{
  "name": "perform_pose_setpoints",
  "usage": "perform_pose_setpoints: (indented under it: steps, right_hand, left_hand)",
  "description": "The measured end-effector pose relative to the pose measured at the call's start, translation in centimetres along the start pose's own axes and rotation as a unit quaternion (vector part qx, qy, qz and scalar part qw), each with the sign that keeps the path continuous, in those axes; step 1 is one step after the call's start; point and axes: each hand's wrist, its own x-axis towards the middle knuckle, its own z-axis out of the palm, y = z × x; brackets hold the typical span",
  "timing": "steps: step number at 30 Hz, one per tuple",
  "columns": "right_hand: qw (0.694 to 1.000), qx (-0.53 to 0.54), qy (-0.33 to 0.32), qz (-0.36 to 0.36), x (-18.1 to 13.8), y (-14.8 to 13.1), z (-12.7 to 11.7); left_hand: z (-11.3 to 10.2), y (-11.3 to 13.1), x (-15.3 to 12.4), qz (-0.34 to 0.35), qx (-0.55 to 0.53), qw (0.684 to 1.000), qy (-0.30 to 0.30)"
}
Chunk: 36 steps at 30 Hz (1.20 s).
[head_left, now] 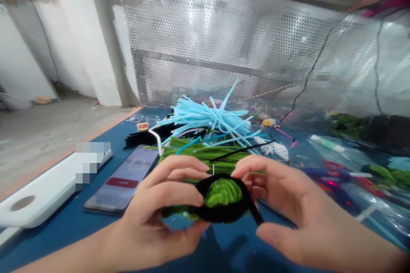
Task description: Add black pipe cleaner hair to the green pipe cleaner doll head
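A coiled pipe-cleaner piece (223,193), green and ridged in the middle with a black band around it, is held up above the table. My left hand (169,200) grips its left side, fingers over the top and thumb below. The index fingertip of my right hand (282,196) touches the upper right rim. A loose black pipe-cleaner end (255,212) sticks out to the lower right, reaching my right thumb. Behind my hands lie green pipe cleaners (188,153) and a heap of light blue pipe cleaners (211,117).
On the left are a phone (123,179) with a timer and a white long device (54,187). Black pipe cleaners (153,134) lie behind the phone. Red-handled scissors (333,166) and clear plastic wrap (378,209) lie right. A perforated metal panel (208,42) stands behind the blue table (221,251).
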Motion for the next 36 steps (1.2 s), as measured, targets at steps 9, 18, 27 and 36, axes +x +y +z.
perform_pose_setpoints:
  steps: [9, 18, 27, 36]
  right_hand:
    - [0.997, -0.041, -0.063, 0.017, -0.9, 0.6, -0.1]
    - [0.998, 0.05, -0.035, 0.015, -0.5, 1.7, 0.9]
    - [1.0, 0.009, 0.02, -0.014, -0.4, 2.3, 1.4]
    - [0.998, 0.05, 0.041, -0.019, -0.3, 3.1, 2.1]
  left_hand:
    - [-0.2, 0.3, -1.0, -0.044, -0.019, 0.996, -0.071]
    - [-0.2, 0.0, -1.7, -0.071, -0.049, 0.994, -0.065]
    - [0.4, -0.3, -2.3, -0.087, -0.114, 0.989, -0.03]
    - [-0.6, -0.1, -2.1, -0.053, -0.011, 0.993, -0.108]
